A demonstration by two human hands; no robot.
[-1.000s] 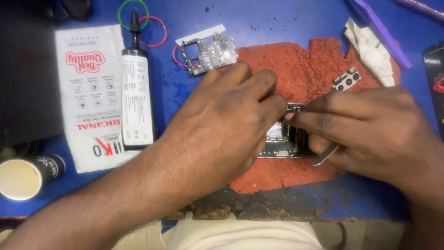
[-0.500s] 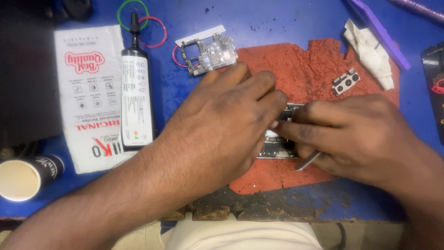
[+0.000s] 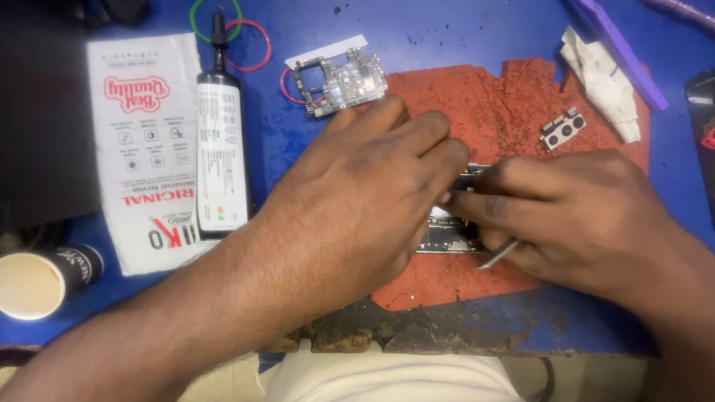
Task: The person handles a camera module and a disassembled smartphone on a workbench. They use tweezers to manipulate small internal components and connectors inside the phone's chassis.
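My left hand (image 3: 357, 201) presses down on the opened phone (image 3: 447, 231), which lies on the red mat (image 3: 514, 112) in the middle of the blue table (image 3: 447, 30). My right hand (image 3: 581, 216) pinches thin metal tweezers (image 3: 497, 254) closed at the phone's right part. I judge I'm mid-way through working a small part inside; the next move needs a steady, light touch.

Two hands (image 3: 357, 216) (image 3: 581, 216) — three rubber bands (image 3: 246, 45), two circuit boards (image 3: 339, 82), one glue bottle (image 3: 221, 149), one paper cup (image 3: 37, 279).
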